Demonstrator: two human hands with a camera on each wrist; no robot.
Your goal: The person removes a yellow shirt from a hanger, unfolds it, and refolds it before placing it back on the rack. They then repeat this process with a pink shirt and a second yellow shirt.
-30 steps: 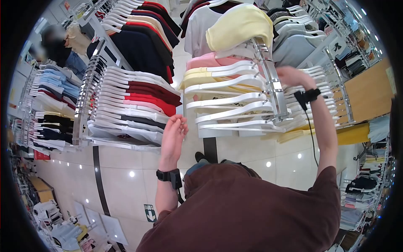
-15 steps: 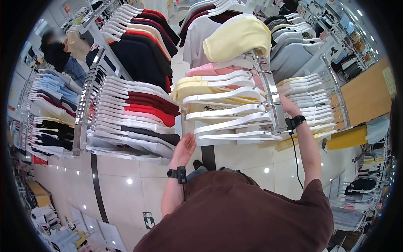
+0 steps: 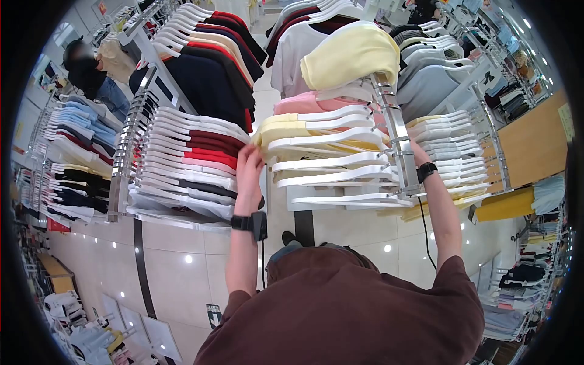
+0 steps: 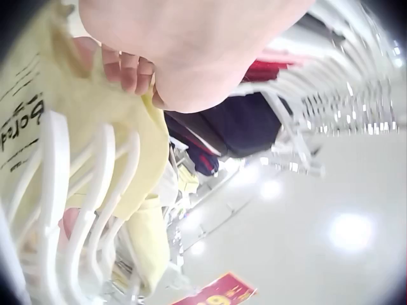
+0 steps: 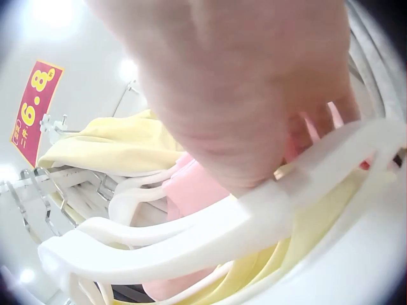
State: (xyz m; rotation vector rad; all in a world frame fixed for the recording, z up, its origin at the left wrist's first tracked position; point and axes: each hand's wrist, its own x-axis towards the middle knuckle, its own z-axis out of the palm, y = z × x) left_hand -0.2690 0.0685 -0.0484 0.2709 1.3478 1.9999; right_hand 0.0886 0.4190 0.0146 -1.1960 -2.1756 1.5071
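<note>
Yellow shirts (image 3: 283,129) hang on white hangers (image 3: 331,159) from the middle rail. At their left edge my left hand (image 3: 248,176) pinches yellow fabric; the left wrist view shows its fingers (image 4: 129,71) curled at a yellow shirt (image 4: 108,121) with black lettering. My right hand (image 3: 420,157) is on the other side of the rail, partly hidden by it. In the right wrist view that hand (image 5: 254,95) lies against a white hanger (image 5: 184,244), fingers curled behind it, with yellow fabric (image 5: 324,210) just below; the exact grip is partly covered.
A metal rail (image 3: 396,131) runs between my arms, with a folded yellow garment (image 3: 350,56) over its far end. Racks of red and white clothes (image 3: 201,152) stand left, grey ones (image 3: 441,143) right. A person (image 3: 88,76) stands at the back left.
My left hand has moved forward from below the hangers to the yellow fabric. My right hand came back towards me along the rail's right side, then stayed near the same place.
</note>
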